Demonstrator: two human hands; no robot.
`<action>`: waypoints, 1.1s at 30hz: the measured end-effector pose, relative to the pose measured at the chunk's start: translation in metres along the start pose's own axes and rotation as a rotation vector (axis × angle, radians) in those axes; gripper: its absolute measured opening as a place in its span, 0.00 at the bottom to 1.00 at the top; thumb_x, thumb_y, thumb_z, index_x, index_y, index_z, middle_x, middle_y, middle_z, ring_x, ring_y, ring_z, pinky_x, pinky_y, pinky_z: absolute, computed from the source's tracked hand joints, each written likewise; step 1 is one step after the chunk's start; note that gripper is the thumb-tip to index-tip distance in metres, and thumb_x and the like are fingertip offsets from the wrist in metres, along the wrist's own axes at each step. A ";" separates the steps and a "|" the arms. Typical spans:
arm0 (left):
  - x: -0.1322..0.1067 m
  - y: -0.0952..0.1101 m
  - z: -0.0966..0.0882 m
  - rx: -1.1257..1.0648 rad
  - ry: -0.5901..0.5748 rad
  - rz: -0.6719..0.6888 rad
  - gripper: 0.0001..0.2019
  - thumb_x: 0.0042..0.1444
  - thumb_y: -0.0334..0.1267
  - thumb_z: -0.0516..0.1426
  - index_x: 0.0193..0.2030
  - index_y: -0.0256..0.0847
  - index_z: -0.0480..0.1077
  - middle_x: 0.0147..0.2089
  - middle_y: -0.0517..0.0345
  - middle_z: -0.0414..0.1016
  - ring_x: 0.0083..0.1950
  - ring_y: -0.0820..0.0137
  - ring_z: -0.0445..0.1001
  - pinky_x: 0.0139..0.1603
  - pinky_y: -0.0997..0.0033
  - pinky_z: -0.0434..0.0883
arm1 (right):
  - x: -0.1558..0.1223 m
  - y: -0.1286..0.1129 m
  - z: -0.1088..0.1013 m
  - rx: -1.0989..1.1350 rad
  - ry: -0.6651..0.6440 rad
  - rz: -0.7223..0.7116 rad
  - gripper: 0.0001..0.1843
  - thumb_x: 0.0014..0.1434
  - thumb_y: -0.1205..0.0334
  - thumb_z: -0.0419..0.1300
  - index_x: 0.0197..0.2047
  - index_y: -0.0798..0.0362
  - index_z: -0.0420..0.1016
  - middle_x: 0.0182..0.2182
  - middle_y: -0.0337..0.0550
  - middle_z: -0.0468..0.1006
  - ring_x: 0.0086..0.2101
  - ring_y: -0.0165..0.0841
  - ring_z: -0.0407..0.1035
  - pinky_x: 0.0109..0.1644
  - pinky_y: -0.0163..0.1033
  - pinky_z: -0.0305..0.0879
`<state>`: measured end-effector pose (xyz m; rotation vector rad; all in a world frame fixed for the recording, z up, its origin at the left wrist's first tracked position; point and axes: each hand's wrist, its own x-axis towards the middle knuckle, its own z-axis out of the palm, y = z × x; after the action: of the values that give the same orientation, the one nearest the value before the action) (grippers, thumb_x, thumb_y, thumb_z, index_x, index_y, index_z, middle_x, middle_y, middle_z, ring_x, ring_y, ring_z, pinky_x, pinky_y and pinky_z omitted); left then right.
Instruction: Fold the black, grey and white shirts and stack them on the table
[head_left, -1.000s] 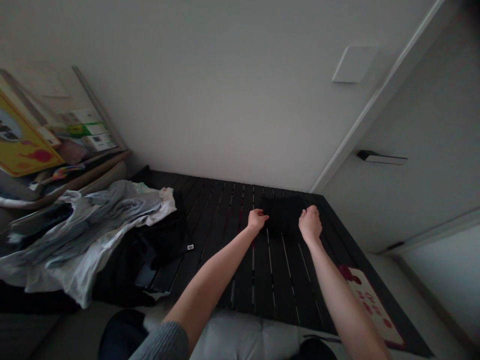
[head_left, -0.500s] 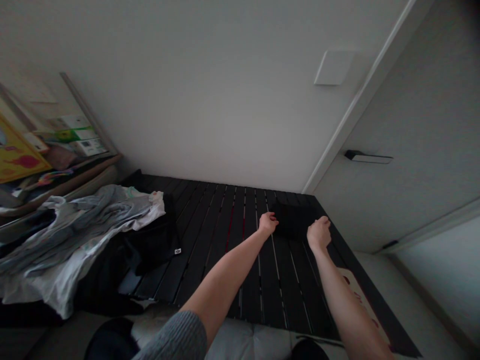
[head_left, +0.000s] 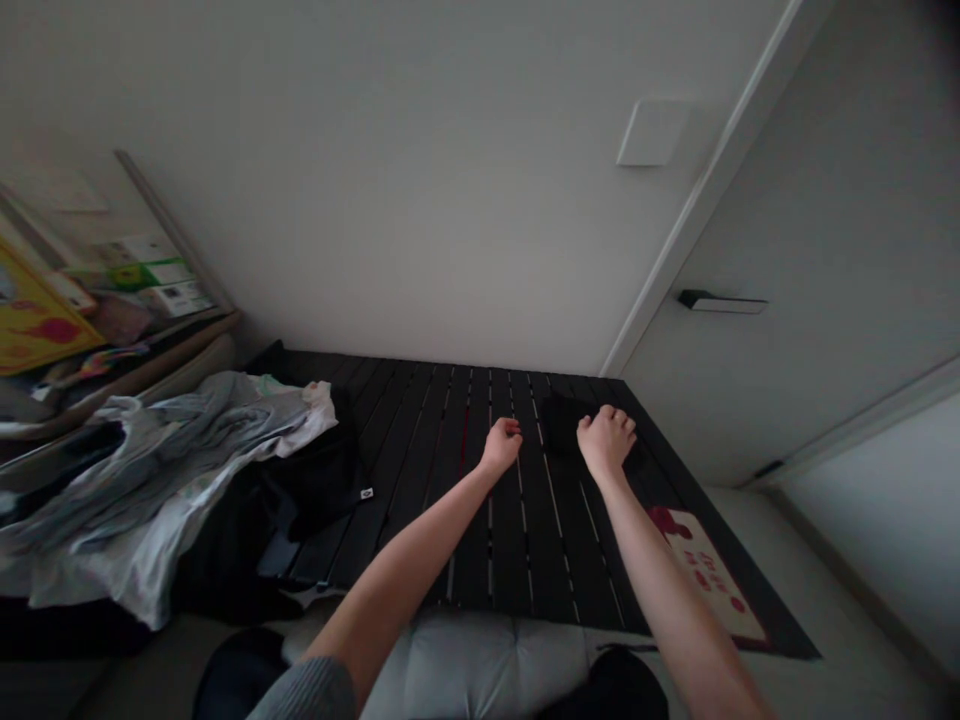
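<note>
While the right grip (head_left: 607,438) covers part of one dark cloth (head_left: 562,425), the left grip (head_left: 504,442) sits apart

Two hands, one cloth between and beneath: it lies right of the left grip, partly hidden under the right grip, on one slatted black worktop (head_left: 420,470). Dark on dark, edges hard to read. Left grip: half open, fingers loosely curled, gap at the thumb. Right grip: palm down; can't tell if it pinches fabric or just rests over it.

Well left of the left grip, one heap: grey and white clothes (head_left: 217,430), number unclear, with a black garment (head_left: 322,480) next to them showing one white tag (head_left: 366,493). Heap takes up that end of the worktop. Farther left, one yellow printed board (head_left: 45,325) and a few small cartons (head_left: 161,275), count unclear.

Nearer the body than the right grip, one cream-and-red flat piece (head_left: 712,575), edge overlapped by the right forearm. Beyond the right grip: one pale wall plate (head_left: 654,132), one door handle (head_left: 722,302) farther right.
</note>
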<state>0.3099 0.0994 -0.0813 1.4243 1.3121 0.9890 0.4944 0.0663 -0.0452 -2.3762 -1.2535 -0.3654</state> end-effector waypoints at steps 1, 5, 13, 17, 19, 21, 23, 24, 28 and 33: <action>-0.004 0.000 -0.012 0.009 0.021 0.014 0.16 0.48 0.21 0.56 0.45 0.33 0.71 0.41 0.50 0.77 0.42 0.70 0.75 0.46 0.71 0.70 | -0.006 -0.009 -0.005 0.021 -0.021 -0.020 0.16 0.60 0.61 0.51 0.48 0.61 0.70 0.46 0.60 0.71 0.49 0.51 0.62 0.45 0.47 0.60; -0.024 0.004 -0.061 0.056 0.089 0.077 0.14 0.49 0.21 0.54 0.42 0.33 0.71 0.39 0.51 0.77 0.39 0.71 0.75 0.43 0.73 0.70 | -0.035 -0.044 -0.020 0.104 -0.109 -0.071 0.14 0.60 0.63 0.51 0.47 0.59 0.71 0.45 0.58 0.71 0.49 0.50 0.63 0.44 0.45 0.59; -0.066 0.004 -0.170 0.185 0.229 0.145 0.14 0.47 0.21 0.53 0.41 0.35 0.72 0.38 0.53 0.76 0.36 0.71 0.73 0.41 0.71 0.69 | -0.095 -0.097 -0.032 0.190 -0.190 -0.180 0.12 0.60 0.64 0.52 0.43 0.58 0.73 0.42 0.56 0.73 0.45 0.45 0.66 0.42 0.42 0.59; -0.085 -0.006 -0.234 0.379 0.357 0.224 0.15 0.47 0.21 0.52 0.41 0.37 0.71 0.38 0.53 0.75 0.39 0.68 0.73 0.46 0.67 0.70 | -0.123 -0.122 -0.035 0.216 -0.207 -0.250 0.09 0.60 0.65 0.53 0.39 0.57 0.74 0.40 0.54 0.74 0.42 0.43 0.66 0.41 0.41 0.59; -0.094 -0.011 -0.268 0.496 0.429 0.256 0.15 0.48 0.22 0.51 0.40 0.37 0.71 0.39 0.53 0.75 0.41 0.67 0.74 0.47 0.66 0.70 | -0.138 -0.135 -0.035 0.248 -0.212 -0.280 0.09 0.60 0.65 0.53 0.38 0.56 0.74 0.39 0.53 0.74 0.42 0.42 0.67 0.41 0.40 0.58; -0.103 -0.015 -0.301 0.572 0.497 0.270 0.14 0.50 0.23 0.50 0.41 0.38 0.71 0.40 0.53 0.75 0.43 0.65 0.73 0.49 0.65 0.69 | -0.151 -0.146 -0.036 0.282 -0.218 -0.305 0.08 0.60 0.65 0.53 0.37 0.56 0.73 0.38 0.52 0.74 0.41 0.41 0.67 0.41 0.39 0.58; -0.110 -0.019 -0.333 0.649 0.562 0.275 0.13 0.53 0.25 0.50 0.41 0.39 0.71 0.41 0.52 0.74 0.45 0.63 0.73 0.51 0.64 0.68 | -0.164 -0.155 -0.035 0.311 -0.225 -0.324 0.08 0.60 0.66 0.53 0.36 0.55 0.73 0.37 0.52 0.74 0.41 0.40 0.66 0.41 0.39 0.58; -0.112 -0.020 -0.347 0.692 0.593 0.266 0.13 0.54 0.26 0.49 0.42 0.39 0.71 0.41 0.52 0.74 0.46 0.62 0.72 0.52 0.63 0.68 | -0.169 -0.160 -0.034 0.323 -0.227 -0.334 0.08 0.60 0.66 0.53 0.36 0.55 0.73 0.37 0.51 0.74 0.40 0.40 0.66 0.40 0.39 0.58; -0.110 -0.025 -0.391 0.866 0.685 0.166 0.12 0.56 0.30 0.50 0.45 0.38 0.71 0.45 0.48 0.73 0.50 0.58 0.70 0.54 0.60 0.66 | -0.186 -0.174 -0.030 0.363 -0.220 -0.374 0.07 0.59 0.67 0.53 0.34 0.54 0.72 0.35 0.49 0.73 0.39 0.39 0.66 0.40 0.38 0.58; -0.093 -0.029 -0.413 1.029 0.606 -0.069 0.15 0.56 0.38 0.54 0.50 0.40 0.71 0.54 0.45 0.70 0.56 0.48 0.64 0.52 0.51 0.63 | -0.197 -0.185 -0.024 0.386 -0.202 -0.405 0.07 0.59 0.68 0.53 0.33 0.53 0.71 0.33 0.48 0.72 0.38 0.38 0.66 0.41 0.38 0.58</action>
<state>-0.1053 0.0523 -0.0060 1.8400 2.5337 0.7220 0.2302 0.0061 -0.0614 -1.8643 -1.7267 0.0070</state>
